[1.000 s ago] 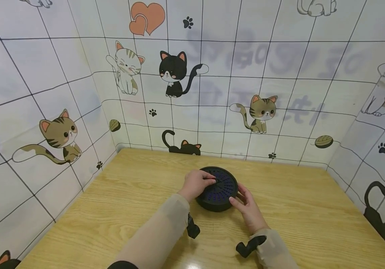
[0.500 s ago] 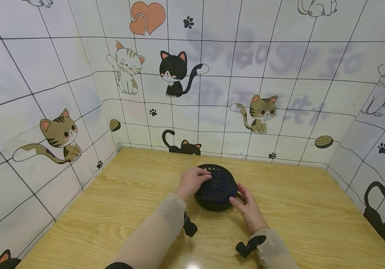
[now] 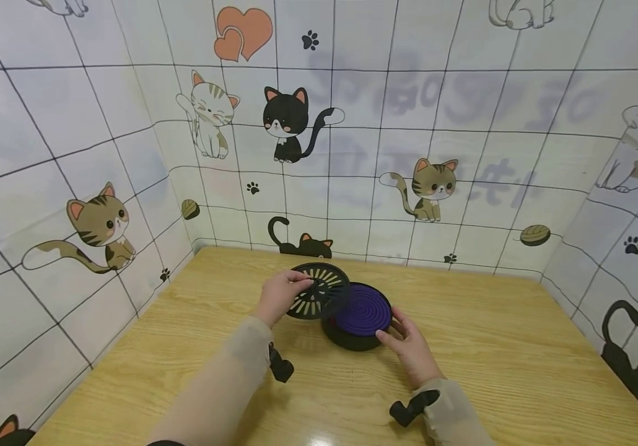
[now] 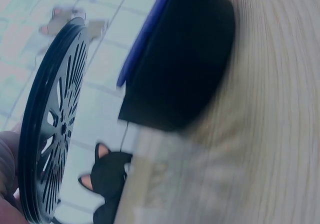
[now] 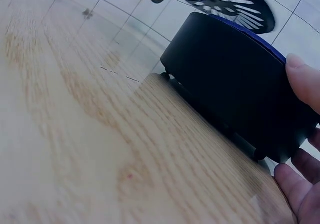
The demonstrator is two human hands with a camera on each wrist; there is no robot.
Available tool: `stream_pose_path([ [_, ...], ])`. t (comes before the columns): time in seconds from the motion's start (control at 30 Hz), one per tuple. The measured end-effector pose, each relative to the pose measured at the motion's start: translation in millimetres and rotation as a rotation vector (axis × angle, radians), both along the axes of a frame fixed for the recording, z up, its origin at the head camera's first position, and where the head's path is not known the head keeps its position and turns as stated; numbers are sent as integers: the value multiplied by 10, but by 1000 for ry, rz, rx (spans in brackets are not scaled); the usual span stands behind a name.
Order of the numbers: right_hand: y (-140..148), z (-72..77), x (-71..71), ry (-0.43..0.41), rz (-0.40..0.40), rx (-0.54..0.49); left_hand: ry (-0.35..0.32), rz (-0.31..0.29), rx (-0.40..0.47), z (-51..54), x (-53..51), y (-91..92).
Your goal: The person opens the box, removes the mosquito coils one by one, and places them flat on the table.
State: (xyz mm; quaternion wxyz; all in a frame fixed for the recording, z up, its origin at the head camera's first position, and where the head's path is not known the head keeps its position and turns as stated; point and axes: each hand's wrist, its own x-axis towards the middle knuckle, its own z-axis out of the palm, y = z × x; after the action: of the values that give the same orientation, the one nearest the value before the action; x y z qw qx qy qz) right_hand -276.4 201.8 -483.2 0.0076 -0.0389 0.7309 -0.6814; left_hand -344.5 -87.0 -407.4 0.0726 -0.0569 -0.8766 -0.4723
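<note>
My left hand pinches the middle of a round black slotted lid and holds it raised, up and left of a round black mosquito coil holder. The lid's right edge overlaps the holder's left side in the head view. Inside the holder lies a purple spiral mosquito coil, now largely uncovered. My right hand grips the holder's right side, thumb near the rim and fingers around the far side. The left wrist view has the lid apart from the holder. Short feet under the holder touch the table in the right wrist view.
The wooden table carries the holder near its middle. Tile-patterned sheets with cartoon cats stand behind and at both sides. Black wrist mounts jut from both sleeves.
The left hand has lifted the slotted lid off the holder and moved it left, exposing the purple coil. The right hand has stayed in place on the holder.
</note>
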Motion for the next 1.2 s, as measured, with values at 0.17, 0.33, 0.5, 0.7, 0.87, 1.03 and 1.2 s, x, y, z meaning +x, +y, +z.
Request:
stream_pose_path([
  [0.17, 13, -37, -1, -2, -5, 7, -26, 44, -2, -148, -64, -273],
  [0.33, 12, -57, 0, 3, -13, 20, -34, 51, -66, -255, -89, -490],
  [0.5, 1, -67, -6, -6, -15, 19, -33, 38, -159, -348, -119, -677],
  [0.7, -10, -61, -4, -5, -15, 9, -44, 32, -180, -456, -174, -857],
  [0.87, 2, -59, -8, -1, -18, 7, -58, 19, -201, -503, -207, -959],
  [1.03, 12, -45, -8, 8, -20, 23, -41, 24, -245, -500, -200, -1021],
  [1.2, 16, -29, -6, 12, -20, 24, -40, 12, -265, -490, -169, -1045],
])
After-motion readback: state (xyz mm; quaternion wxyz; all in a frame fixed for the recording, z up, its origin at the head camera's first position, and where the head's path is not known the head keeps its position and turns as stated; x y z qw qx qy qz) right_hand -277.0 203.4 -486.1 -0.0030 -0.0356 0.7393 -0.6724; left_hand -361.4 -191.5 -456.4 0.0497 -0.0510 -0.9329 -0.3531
